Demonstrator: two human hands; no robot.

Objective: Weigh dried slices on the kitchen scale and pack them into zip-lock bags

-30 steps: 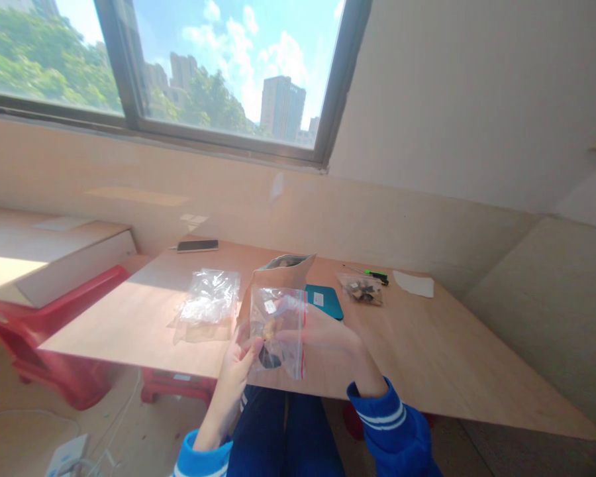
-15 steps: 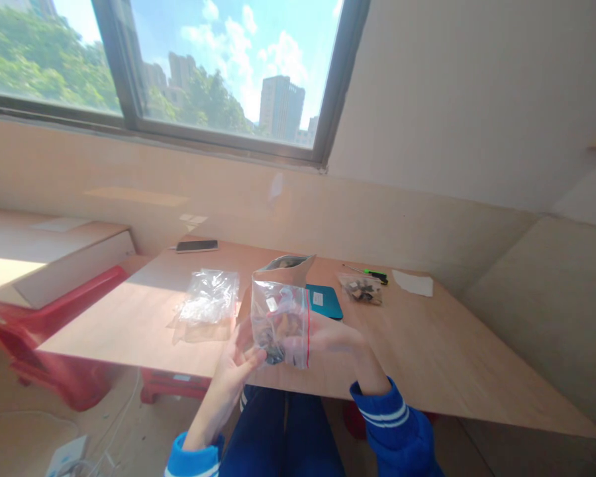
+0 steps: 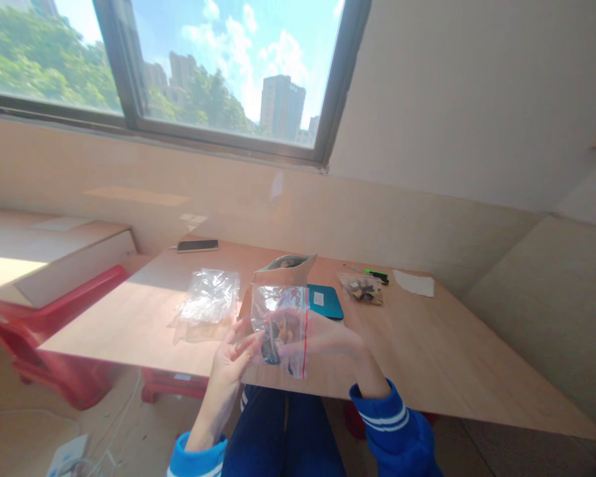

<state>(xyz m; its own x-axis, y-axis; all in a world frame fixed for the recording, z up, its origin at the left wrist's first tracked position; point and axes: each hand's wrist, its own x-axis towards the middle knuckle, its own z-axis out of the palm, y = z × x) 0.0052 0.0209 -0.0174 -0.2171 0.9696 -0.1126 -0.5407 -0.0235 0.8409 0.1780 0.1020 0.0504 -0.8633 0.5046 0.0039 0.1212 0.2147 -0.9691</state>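
Note:
I hold a small clear zip bag [image 3: 281,326] with a red seal line and dark and brown pieces inside, above the near edge of the wooden table [image 3: 427,351]. My left hand [image 3: 231,358] pinches the bag's left side with its fingertips. Fingers of my right hand [image 3: 322,336] are closed on the bag from the right. Just behind the bag stands an open brown paper pouch [image 3: 285,268].
A pile of empty clear bags [image 3: 209,298] lies to the left, a teal flat device [image 3: 324,301] behind the pouch, and another filled small bag [image 3: 361,289] with a green-handled tool [image 3: 375,273] and white paper [image 3: 414,283] to the right. A phone [image 3: 197,246] lies at the far left. A red stool [image 3: 54,331] stands left of the table.
The bag dropped a little and tilted between my hands. My left fingers shifted along its left edge; my right hand kept its hold.

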